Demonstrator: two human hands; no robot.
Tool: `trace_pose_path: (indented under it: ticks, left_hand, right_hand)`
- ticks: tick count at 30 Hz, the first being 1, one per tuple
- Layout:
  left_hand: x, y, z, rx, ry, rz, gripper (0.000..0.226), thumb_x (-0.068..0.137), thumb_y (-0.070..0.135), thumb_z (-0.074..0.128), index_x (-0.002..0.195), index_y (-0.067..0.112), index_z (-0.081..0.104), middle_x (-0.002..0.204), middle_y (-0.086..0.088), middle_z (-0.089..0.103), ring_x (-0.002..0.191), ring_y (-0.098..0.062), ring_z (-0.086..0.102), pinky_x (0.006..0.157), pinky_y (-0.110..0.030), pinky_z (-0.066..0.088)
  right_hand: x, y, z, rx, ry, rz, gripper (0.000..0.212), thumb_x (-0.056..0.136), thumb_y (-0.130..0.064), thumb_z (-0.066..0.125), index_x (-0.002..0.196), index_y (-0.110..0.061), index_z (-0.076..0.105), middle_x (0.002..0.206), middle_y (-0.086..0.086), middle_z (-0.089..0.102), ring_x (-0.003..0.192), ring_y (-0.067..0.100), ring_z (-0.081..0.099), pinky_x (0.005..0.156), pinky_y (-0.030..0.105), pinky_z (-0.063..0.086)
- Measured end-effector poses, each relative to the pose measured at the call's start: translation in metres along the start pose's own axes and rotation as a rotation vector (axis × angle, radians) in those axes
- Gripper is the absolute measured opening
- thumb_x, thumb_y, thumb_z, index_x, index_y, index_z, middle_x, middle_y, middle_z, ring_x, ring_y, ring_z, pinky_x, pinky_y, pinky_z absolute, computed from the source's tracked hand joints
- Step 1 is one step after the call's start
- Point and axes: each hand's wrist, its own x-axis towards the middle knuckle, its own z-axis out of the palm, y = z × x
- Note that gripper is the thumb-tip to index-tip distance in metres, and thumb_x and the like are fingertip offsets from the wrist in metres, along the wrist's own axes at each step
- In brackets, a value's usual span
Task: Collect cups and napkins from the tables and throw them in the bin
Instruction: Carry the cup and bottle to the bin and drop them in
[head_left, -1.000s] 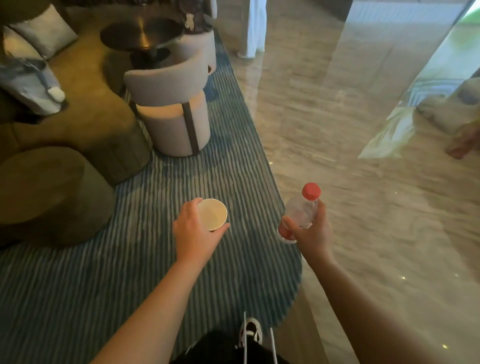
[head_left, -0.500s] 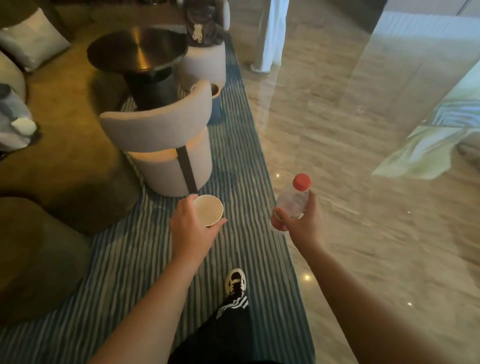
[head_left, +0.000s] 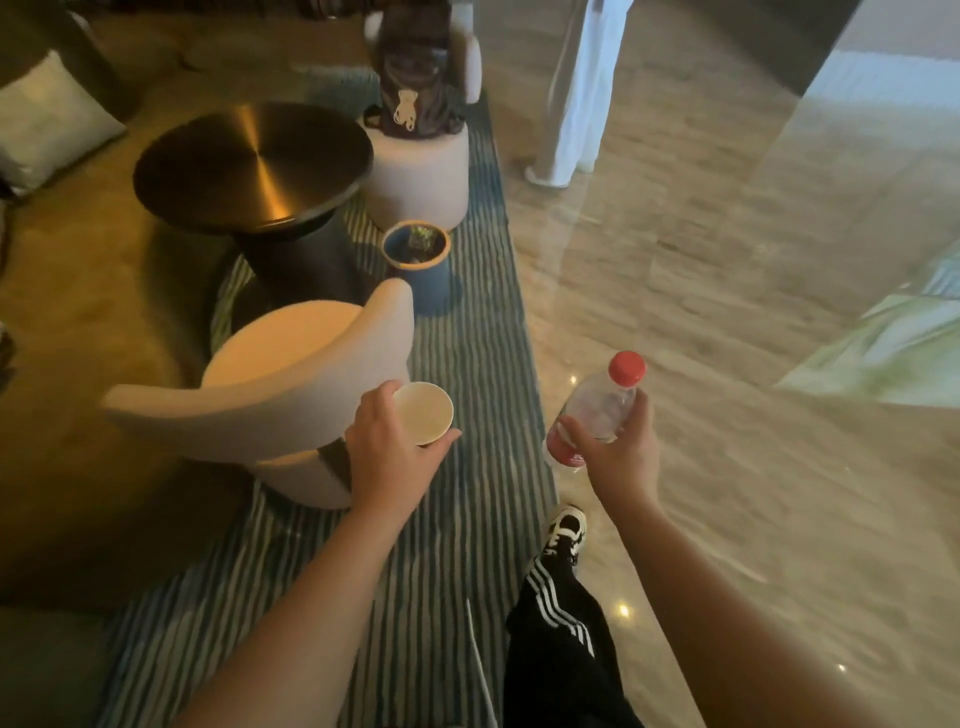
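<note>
The bin (head_left: 415, 254) beyond the chair (head_left: 291, 395) had been neared; cup (head_left: 423, 413) and bottle (head_left: 597, 410) were gripped by left hand (head_left: 387, 457) and right hand (head_left: 621, 457).

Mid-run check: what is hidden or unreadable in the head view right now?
- Paper cup: outside wall hidden by the left hand.
- Bottle: label print blurred, partly covered by the right hand.
- Blue bin: contents dark, too small to identify.
- Round table: base partly hidden by the chair.

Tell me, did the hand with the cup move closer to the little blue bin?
Yes. The left hand carrying the cup has come forward along the striped rug, closer to the blue bin.
</note>
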Motion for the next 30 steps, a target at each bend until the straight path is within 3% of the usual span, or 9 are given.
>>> trace_pose_path:
  ticks: [2,5,8,12,21,24,27,30]
  left_hand:
    - [0.046,0.001,0.035,-0.013,0.009,-0.035,0.080,0.057,0.051,0.082,0.119,0.025,0.038,0.110,0.004,0.050,0.094,-0.005,0.039,0.077,-0.034,0.041]
    - [0.120,0.007,0.089,-0.033,0.016,-0.055,0.076,0.061,0.051,0.080,0.119,0.027,0.038,0.109,0.012,0.044,0.096,-0.005,0.040,0.079,-0.035,0.043]
    - [0.194,0.020,0.137,-0.036,0.038,-0.121,0.074,0.064,0.048,0.080,0.121,0.025,0.038,0.114,0.004,0.050,0.100,-0.012,0.045,0.083,-0.036,0.042]
    - [0.275,0.036,0.184,0.000,0.071,-0.214,0.075,0.064,0.047,0.081,0.121,0.024,0.038,0.115,0.000,0.051,0.103,-0.017,0.047,0.083,-0.033,0.036]
    - [0.402,0.037,0.262,0.070,0.126,-0.343,0.077,0.060,0.049,0.082,0.119,0.022,0.041,0.111,-0.003,0.054,0.101,-0.023,0.051,0.079,-0.036,0.041]
    - [0.449,0.020,0.284,0.065,0.160,-0.397,0.078,0.060,0.043,0.085,0.121,0.018,0.044,0.114,-0.005,0.053,0.103,-0.025,0.051,0.082,-0.040,0.042]
    - [0.503,-0.007,0.303,0.029,0.196,-0.477,0.080,0.060,0.036,0.086,0.124,0.014,0.044,0.117,-0.008,0.050,0.108,-0.028,0.050,0.088,-0.048,0.044]
    - [0.558,-0.040,0.325,0.005,0.230,-0.566,0.080,0.061,0.034,0.086,0.125,0.018,0.041,0.120,-0.005,0.048,0.110,-0.025,0.048,0.091,-0.047,0.042]
  right_hand:
    - [0.063,-0.002,0.015,0.012,-0.023,-0.013,0.073,0.069,-0.040,0.079,0.127,-0.033,0.037,0.122,-0.003,0.058,0.109,0.020,0.056,0.089,0.044,0.049]
    - [0.168,-0.007,0.032,0.015,-0.066,-0.026,0.074,0.069,-0.039,0.078,0.129,-0.033,0.036,0.120,-0.003,0.059,0.106,0.019,0.056,0.088,0.043,0.050]
    - [0.275,-0.023,0.039,-0.018,-0.117,-0.063,0.077,0.069,-0.039,0.079,0.130,-0.033,0.034,0.121,-0.001,0.058,0.104,0.019,0.056,0.084,0.036,0.047]
    - [0.394,-0.046,0.045,-0.059,-0.149,-0.094,0.074,0.067,-0.042,0.079,0.127,-0.036,0.035,0.120,-0.001,0.059,0.104,0.022,0.057,0.086,0.040,0.048]
    - [0.552,-0.072,0.122,-0.094,-0.333,-0.186,0.072,0.067,-0.039,0.080,0.125,-0.031,0.038,0.106,-0.008,0.058,0.093,0.015,0.056,0.065,0.022,0.040]
    - [0.602,-0.082,0.160,-0.116,-0.394,-0.228,0.076,0.067,-0.041,0.081,0.128,-0.031,0.038,0.110,-0.012,0.056,0.097,0.010,0.054,0.074,0.025,0.042]
    - [0.664,-0.096,0.205,-0.131,-0.495,-0.289,0.074,0.067,-0.044,0.078,0.128,-0.035,0.038,0.113,-0.016,0.056,0.100,0.008,0.054,0.072,0.017,0.039]
    - [0.729,-0.116,0.259,-0.153,-0.574,-0.321,0.073,0.065,-0.049,0.076,0.127,-0.038,0.036,0.116,-0.013,0.058,0.103,0.009,0.056,0.078,0.023,0.042]
